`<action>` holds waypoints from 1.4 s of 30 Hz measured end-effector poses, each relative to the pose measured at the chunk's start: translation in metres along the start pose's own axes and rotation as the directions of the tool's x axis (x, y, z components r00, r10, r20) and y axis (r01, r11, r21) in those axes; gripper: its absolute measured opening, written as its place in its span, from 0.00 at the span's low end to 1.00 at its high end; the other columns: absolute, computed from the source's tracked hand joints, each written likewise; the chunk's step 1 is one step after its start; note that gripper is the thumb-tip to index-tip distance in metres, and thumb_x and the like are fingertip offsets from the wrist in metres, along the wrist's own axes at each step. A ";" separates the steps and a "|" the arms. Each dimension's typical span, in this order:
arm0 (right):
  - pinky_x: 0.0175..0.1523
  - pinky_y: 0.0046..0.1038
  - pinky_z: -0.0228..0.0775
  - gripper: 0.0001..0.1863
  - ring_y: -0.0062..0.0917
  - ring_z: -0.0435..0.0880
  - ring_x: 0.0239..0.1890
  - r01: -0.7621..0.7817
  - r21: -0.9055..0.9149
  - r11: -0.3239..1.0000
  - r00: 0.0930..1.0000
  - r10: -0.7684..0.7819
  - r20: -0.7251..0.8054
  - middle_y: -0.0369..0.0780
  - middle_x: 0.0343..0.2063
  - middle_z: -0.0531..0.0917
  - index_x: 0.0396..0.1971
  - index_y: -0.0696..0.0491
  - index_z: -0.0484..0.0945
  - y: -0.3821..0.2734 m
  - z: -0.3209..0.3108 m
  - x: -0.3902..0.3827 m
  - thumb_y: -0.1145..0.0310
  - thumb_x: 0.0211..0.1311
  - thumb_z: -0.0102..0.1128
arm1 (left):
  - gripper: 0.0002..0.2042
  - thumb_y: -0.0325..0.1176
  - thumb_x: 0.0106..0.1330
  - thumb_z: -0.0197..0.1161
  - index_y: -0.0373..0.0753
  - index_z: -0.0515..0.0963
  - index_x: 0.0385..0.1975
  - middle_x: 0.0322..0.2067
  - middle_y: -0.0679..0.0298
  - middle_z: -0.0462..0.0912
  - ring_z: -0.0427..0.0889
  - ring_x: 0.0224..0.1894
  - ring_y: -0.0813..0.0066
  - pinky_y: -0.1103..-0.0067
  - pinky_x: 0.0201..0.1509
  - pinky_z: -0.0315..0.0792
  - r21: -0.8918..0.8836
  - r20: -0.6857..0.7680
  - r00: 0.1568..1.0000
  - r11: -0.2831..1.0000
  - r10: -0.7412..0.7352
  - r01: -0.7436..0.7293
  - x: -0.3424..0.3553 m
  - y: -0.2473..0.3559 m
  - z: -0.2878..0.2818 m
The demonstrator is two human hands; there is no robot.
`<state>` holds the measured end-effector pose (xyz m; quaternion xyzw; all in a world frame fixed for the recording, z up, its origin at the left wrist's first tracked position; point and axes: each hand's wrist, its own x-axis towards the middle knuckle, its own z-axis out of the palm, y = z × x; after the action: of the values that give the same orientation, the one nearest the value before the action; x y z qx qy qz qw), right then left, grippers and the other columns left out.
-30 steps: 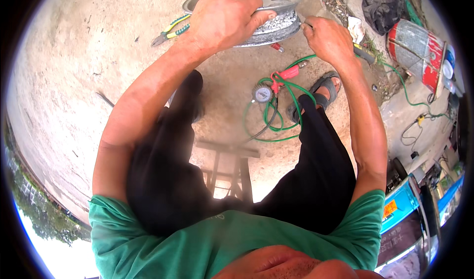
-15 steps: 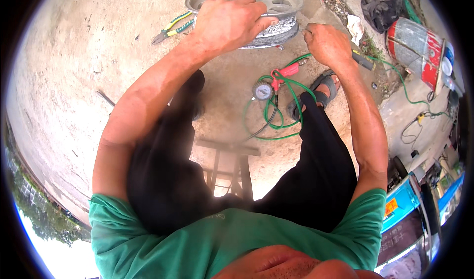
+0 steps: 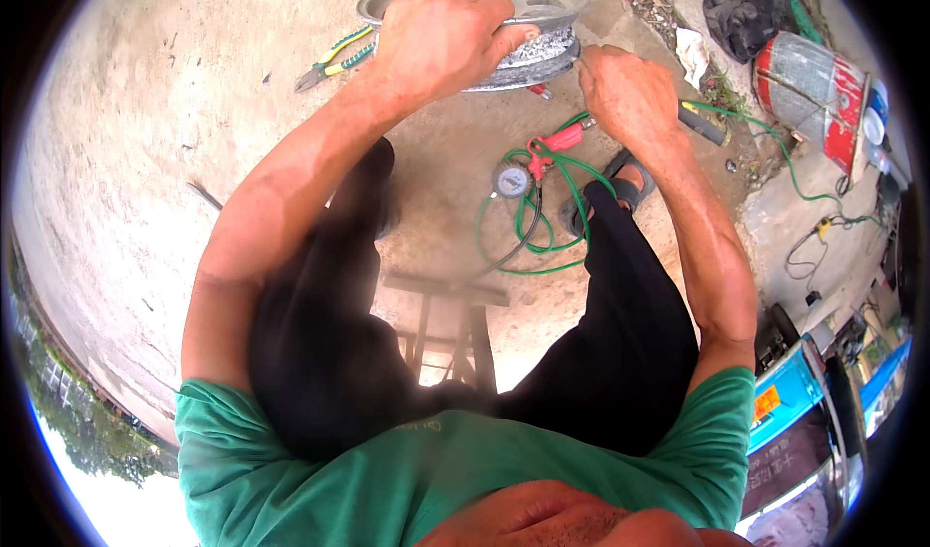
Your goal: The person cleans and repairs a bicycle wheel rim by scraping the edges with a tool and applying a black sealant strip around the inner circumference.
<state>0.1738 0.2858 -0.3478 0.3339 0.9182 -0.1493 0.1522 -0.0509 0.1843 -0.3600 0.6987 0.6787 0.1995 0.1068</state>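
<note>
A silver alloy wheel (image 3: 542, 0) with mottled white and grey on its barrel lies at the top centre. My left hand (image 3: 441, 43) grips its near left, fingers over the upper rim and thumb on the edge. My right hand (image 3: 630, 96) is closed round a black-and-yellow tool handle (image 3: 705, 124) just beside the wheel's right side; the tool's far end is hidden or too small to make out. Yellow-and-green pliers (image 3: 349, 62) lie left of the wheel. A red tyre inflator (image 3: 560, 142) with a dial gauge (image 3: 511, 182) and green hose lies between my feet.
A red-and-grey drum (image 3: 809, 92), dark cloth (image 3: 731, 14) and rubble line the right side. A wooden stool or frame (image 3: 446, 287) stands between my legs. A blue container (image 3: 785, 402) and assorted gear sit at lower right; another metal item (image 3: 203, 196) lies at left.
My right hand has moved down and left with the tool handle, closer to my left hand. My left hand stays on the wheel, shifting only slightly.
</note>
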 end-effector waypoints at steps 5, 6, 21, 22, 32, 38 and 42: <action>0.43 0.51 0.77 0.12 0.51 0.86 0.37 0.033 0.072 0.997 0.995 -0.040 0.091 0.50 0.33 0.86 0.34 0.56 0.82 -0.013 0.009 -0.015 0.62 0.68 0.56 | 0.14 0.49 0.69 0.65 0.45 0.83 0.35 0.30 0.65 0.81 0.85 0.27 0.56 0.64 0.26 0.78 -0.005 0.060 0.995 0.997 0.079 -0.078 -0.016 0.007 0.005; 0.43 0.52 0.77 0.13 0.51 0.86 0.38 -0.020 0.076 0.997 0.997 0.014 0.073 0.50 0.33 0.86 0.35 0.55 0.82 -0.010 0.008 -0.013 0.62 0.68 0.55 | 0.14 0.49 0.69 0.65 0.45 0.83 0.35 0.30 0.66 0.81 0.85 0.27 0.56 0.64 0.26 0.78 0.005 0.040 0.997 0.998 0.069 -0.070 -0.015 0.005 0.005; 0.38 0.45 0.80 0.09 0.45 0.88 0.33 -0.005 -0.151 0.989 0.993 -0.013 -0.115 0.47 0.30 0.86 0.30 0.56 0.81 -0.008 0.017 -0.004 0.67 0.62 0.57 | 0.16 0.52 0.70 0.63 0.44 0.83 0.36 0.32 0.64 0.82 0.86 0.29 0.55 0.61 0.29 0.79 0.024 0.060 0.998 1.000 -0.016 0.015 -0.001 0.002 -0.001; 0.38 0.44 0.80 0.07 0.44 0.88 0.33 0.011 -0.153 0.988 0.994 -0.028 -0.110 0.47 0.29 0.86 0.29 0.55 0.81 -0.013 0.016 -0.008 0.68 0.62 0.57 | 0.17 0.52 0.70 0.63 0.44 0.83 0.36 0.32 0.64 0.82 0.86 0.29 0.55 0.61 0.29 0.79 0.016 0.072 0.997 1.000 -0.012 0.011 -0.003 0.003 -0.001; 0.38 0.46 0.79 0.08 0.45 0.88 0.32 0.178 0.092 0.980 0.984 -0.180 0.012 0.48 0.31 0.86 0.29 0.56 0.82 -0.070 0.004 -0.030 0.68 0.60 0.58 | 0.16 0.51 0.69 0.64 0.44 0.83 0.35 0.31 0.64 0.81 0.85 0.30 0.54 0.62 0.30 0.79 0.002 0.034 0.999 1.000 -0.014 0.014 -0.009 0.002 0.005; 0.48 0.49 0.78 0.15 0.49 0.87 0.41 -0.189 0.118 0.975 0.974 0.171 0.148 0.49 0.35 0.88 0.42 0.52 0.85 -0.015 -0.023 -0.016 0.57 0.70 0.55 | 0.15 0.50 0.69 0.64 0.44 0.82 0.34 0.31 0.64 0.80 0.85 0.31 0.54 0.62 0.31 0.80 -0.019 0.040 0.999 1.000 -0.020 0.021 -0.011 -0.002 -0.002; 0.51 0.50 0.76 0.19 0.50 0.86 0.45 -0.290 0.008 0.957 0.946 0.285 0.155 0.52 0.41 0.87 0.44 0.53 0.85 0.021 -0.012 0.020 0.54 0.70 0.53 | 0.15 0.50 0.69 0.64 0.44 0.83 0.34 0.31 0.64 0.80 0.85 0.31 0.55 0.61 0.31 0.79 -0.042 0.041 0.999 0.999 -0.024 0.025 -0.007 0.001 -0.002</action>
<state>0.1708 0.3168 -0.3482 0.4541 0.8430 -0.1646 0.2368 -0.0513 0.1770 -0.3586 0.6918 0.6804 0.1984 0.1378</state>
